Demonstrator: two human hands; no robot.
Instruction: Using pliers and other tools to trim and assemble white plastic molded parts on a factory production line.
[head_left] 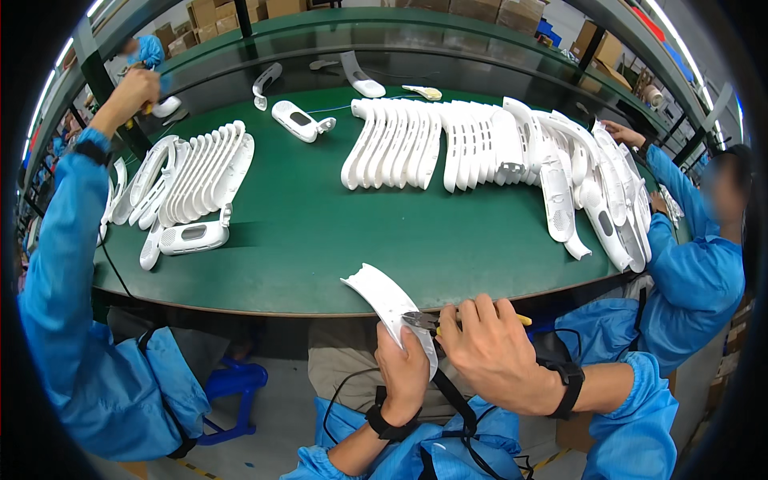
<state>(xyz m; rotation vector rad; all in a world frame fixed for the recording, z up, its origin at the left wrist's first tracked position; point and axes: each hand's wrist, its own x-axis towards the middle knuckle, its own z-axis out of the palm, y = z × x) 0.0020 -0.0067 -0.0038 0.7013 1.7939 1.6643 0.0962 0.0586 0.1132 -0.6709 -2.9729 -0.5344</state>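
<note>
My left hand is closed round the lower part of a curved white plastic shell, holding it tilted just off the table's near edge. In my right hand is a pair of cutting pliers with yellow handles, gripped from above. The pliers' jaws rest at the shell's right edge, close to my left thumb. Whether the jaws are closed on the plastic I cannot tell. My palm and fingers hide most of the handles.
On the green table stand rows of white shells, a heap of them at the right and another row at the left. Co-workers in blue sleeves sit on both sides. A blue stool stands at the lower left.
</note>
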